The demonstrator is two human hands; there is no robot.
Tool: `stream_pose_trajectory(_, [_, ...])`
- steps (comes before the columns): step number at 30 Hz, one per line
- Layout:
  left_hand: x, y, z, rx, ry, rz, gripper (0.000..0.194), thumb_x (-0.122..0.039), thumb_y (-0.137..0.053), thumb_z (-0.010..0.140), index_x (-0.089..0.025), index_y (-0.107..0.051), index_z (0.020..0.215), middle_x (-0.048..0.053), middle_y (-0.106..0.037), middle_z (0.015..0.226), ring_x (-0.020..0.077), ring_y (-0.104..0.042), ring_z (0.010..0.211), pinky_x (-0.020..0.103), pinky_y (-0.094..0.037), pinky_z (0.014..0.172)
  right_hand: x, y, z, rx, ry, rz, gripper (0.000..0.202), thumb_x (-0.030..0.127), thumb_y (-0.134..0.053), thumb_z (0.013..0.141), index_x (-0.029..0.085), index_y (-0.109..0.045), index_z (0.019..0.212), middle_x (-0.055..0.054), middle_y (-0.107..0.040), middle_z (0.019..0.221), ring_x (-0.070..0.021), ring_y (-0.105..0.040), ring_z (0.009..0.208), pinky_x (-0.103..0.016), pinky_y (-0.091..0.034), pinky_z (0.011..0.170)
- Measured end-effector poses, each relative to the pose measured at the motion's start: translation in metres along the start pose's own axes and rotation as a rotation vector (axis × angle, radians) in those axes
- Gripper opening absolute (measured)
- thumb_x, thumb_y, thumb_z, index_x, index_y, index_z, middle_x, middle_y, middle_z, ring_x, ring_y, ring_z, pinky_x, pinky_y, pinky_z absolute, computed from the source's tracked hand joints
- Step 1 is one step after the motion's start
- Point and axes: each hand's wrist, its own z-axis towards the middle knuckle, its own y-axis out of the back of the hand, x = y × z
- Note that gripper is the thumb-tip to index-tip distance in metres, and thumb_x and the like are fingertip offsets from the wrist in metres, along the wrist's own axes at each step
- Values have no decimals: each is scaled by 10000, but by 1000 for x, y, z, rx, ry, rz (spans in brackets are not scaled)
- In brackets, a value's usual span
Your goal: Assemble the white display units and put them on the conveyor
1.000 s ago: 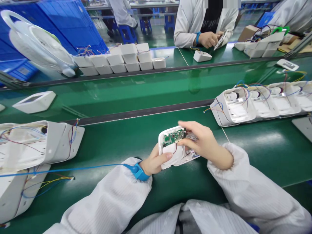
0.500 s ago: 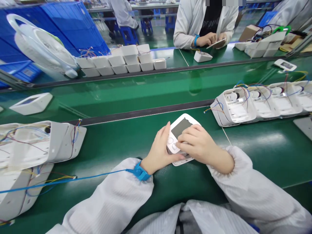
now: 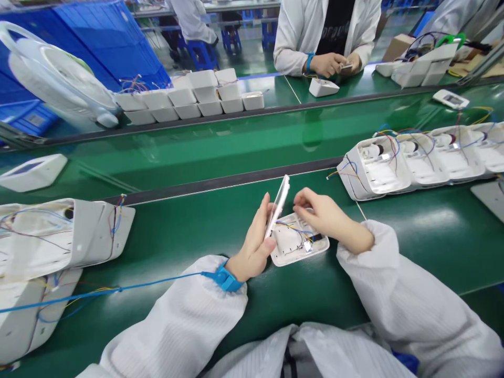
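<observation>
1. White panel [image 3: 279,206]: gripped in left hand [image 3: 252,247], between thumb and fingers. Stood nearly on edge at left rim of open housing [image 3: 285,255], top leaning right. Can't tell if touching rim.
2. Seen almost edge-on, so both faces hard to make out.
3. Open housing: flat on green bench top [image 3: 197,236], cavity up. Yellow and blue wires [image 3: 293,228] inside, plus dark part at right side. Far right corner hidden behind right hand [image 3: 321,210].
4. Right hand: above housing, fingers curled, near panel but apart from it. Can't tell if gripping anything.
5. Writing: pale lettering on black shirt [image 3: 336,26] of person opposite [image 3: 295,31]. Partly legible at best, can't confirm the word. White label [image 3: 35,119] on blue bin [image 3: 19,113], too blurred to read.
6. Blue strap [image 3: 226,278] on left wrist, cord running out of frame at left.
7. Cut off: left housings [image 3: 94,231] by left edge, right housing row [image 3: 354,173] by right edge. Both with loose wires.
</observation>
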Motion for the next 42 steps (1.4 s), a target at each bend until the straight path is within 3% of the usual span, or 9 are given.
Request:
stream_pose_trajectory(2, [-4,-1,0,38,-42,18,923,-536,-553,889,-267,5,1574,146,-309,1550,345,-384,1383,543,-263,1166,5,1,-3,62,13,-188,52,156,-572,878,199,-564,908,6,-645,775,-143,-601,679,-270,-432,633])
stream_pose_trajectory(6, [-10,0,0,79,-147,121,1009,-388,-682,821,-220,-30,1572,199,-288,1561,374,-292,1455,572,-182,1199,22,3,-13,108,307,-515,141,155,-552,901,192,-624,785,-43,-636,828,-176,-551,773,-301,-371,648])
stream_pose_trajectory(11, [-7,0,-3,125,-75,-96,883,-525,-597,868,-212,-148,1561,192,-209,1618,376,-283,1472,555,-228,1203,33,-14,-21,197,286,-747,136,82,-599,840,170,-670,764,-75,-621,787,-201,-519,724,-350,-307,597])
stream_pose_trajectory(15, [-6,-2,-6,127,-53,-143,791,-538,-588,869,-221,-275,1524,155,-265,1603,372,-343,1439,538,-277,1197,32,-24,-21,127,232,-732,151,71,-561,842,168,-676,850,-67,-616,784,-202,-544,727,-339,-307,579])
stream_pose_trajectory(19, [-10,-2,-5,104,-56,-171,789,-502,-601,866,-219,-262,1519,155,-252,1600,369,-362,1427,523,-305,1187,31,-21,-19,110,199,-671,112,90,-588,801,168,-663,827,-50,-606,779,-192,-563,729,-324,-334,593])
stream_pose_trajectory(24, [-12,-2,-2,86,-35,-226,993,-618,-681,759,-190,-211,1522,196,-409,1487,379,-430,1375,524,-353,1150,28,-18,-17,97,216,-517,113,244,-593,914,185,-682,877,-25,-624,813,-158,-575,736,-296,-362,621])
stream_pose_trajectory(27, [-9,-4,-3,60,-33,-222,1054,-644,-688,739,-203,-159,1536,202,-387,1499,383,-418,1383,531,-337,1156,26,-21,-17,63,219,-459,188,324,-566,965,196,-695,915,-20,-634,830,-148,-585,758,-282,-375,640])
stream_pose_trajectory(33, [4,-8,-9,-24,-54,-269,941,-627,-620,801,-211,-201,1533,175,-365,1529,375,-364,1420,535,-302,1177,23,-24,-18,26,207,-394,203,322,-539,984,219,-714,971,-34,-665,906,-152,-614,848,-273,-416,711])
stream_pose_trajectory(42, [8,-5,-9,-19,-66,-242,864,-625,-619,804,-214,-306,1496,170,-366,1530,378,-371,1414,553,-265,1187,23,-22,-17,34,264,-364,186,294,-551,976,230,-725,969,-26,-681,911,-158,-612,866,-279,-420,714])
